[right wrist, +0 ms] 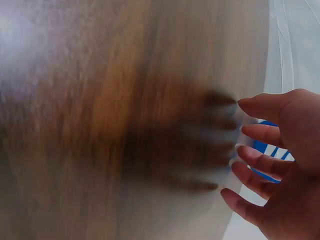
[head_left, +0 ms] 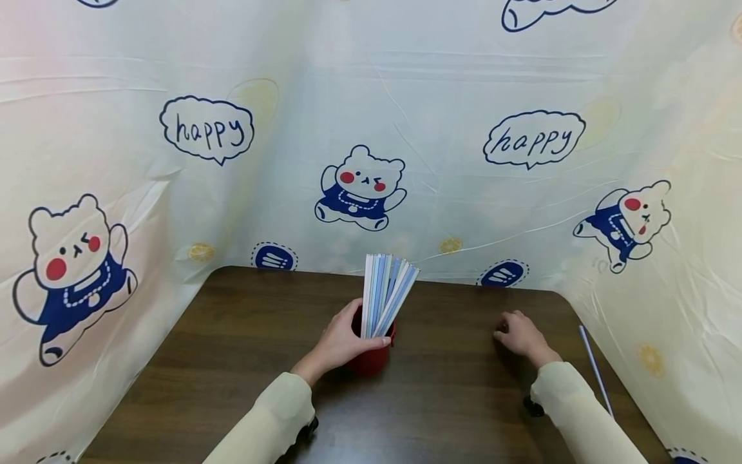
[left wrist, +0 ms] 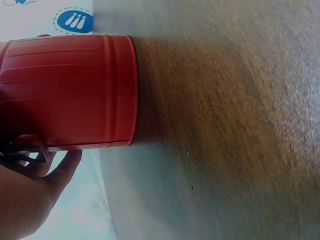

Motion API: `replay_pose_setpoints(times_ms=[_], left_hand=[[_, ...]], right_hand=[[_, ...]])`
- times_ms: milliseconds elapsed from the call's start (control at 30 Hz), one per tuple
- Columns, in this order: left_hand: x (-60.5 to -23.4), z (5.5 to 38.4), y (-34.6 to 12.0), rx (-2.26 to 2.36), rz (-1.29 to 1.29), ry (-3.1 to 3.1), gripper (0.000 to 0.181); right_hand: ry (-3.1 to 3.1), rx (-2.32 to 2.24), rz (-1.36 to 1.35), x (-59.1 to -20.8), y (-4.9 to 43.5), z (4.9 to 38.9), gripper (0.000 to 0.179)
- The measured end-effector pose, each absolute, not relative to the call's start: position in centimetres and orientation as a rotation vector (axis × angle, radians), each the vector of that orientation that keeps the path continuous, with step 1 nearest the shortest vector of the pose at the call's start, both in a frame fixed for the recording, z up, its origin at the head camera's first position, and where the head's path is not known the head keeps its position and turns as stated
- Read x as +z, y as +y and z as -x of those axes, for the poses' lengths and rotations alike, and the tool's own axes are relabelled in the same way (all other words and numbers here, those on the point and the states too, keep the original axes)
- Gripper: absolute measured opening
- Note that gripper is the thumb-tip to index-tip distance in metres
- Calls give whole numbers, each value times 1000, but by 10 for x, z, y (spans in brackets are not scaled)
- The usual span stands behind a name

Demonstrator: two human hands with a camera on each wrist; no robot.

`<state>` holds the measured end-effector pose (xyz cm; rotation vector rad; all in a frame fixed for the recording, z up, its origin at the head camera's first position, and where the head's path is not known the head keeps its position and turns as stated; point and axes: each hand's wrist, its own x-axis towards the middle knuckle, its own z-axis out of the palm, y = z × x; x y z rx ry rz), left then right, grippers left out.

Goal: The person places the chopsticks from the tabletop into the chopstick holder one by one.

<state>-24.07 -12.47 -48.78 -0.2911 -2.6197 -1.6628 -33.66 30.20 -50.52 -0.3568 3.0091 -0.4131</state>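
Note:
A small red ribbed bucket [left wrist: 65,90] with a handle on its side stands on the table, seen whole from the side only in part. Out of it rises a bundle of thin white and blue straws [head_left: 379,293], some leaning right. My left hand [head_left: 342,338] grips the bucket near its rim, the thumb across the front; its other fingers are mostly hidden behind. To the right, my right hand [head_left: 522,335] is low over the tabletop with loosely bent fingers [right wrist: 255,160] and holds nothing. Its fingertips are close to the surface; contact is unclear.
One lilac-blue straw [head_left: 596,370] lies near the right edge of the dark wooden table [head_left: 232,361]. A pale printed cloth [head_left: 440,193] with bears and "happy" bubbles hangs behind and along both sides of the table.

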Motion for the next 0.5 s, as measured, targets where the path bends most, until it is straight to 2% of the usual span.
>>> replay_pose_setpoints(times_ms=[67, 300, 500], left_hand=[[-488, 240, -124, -1660, 287, -2624, 88], [-489, 242, -124, -1672, 287, -2618, 87], [-489, 241, -124, -1673, 287, -2624, 88]], right_hand=[[3030, -394, 310, -507, 308, 336, 32], [3125, -377, -2, -510, 336, 335, 66], [2983, -482, -306, -504, 363, 329, 77]])
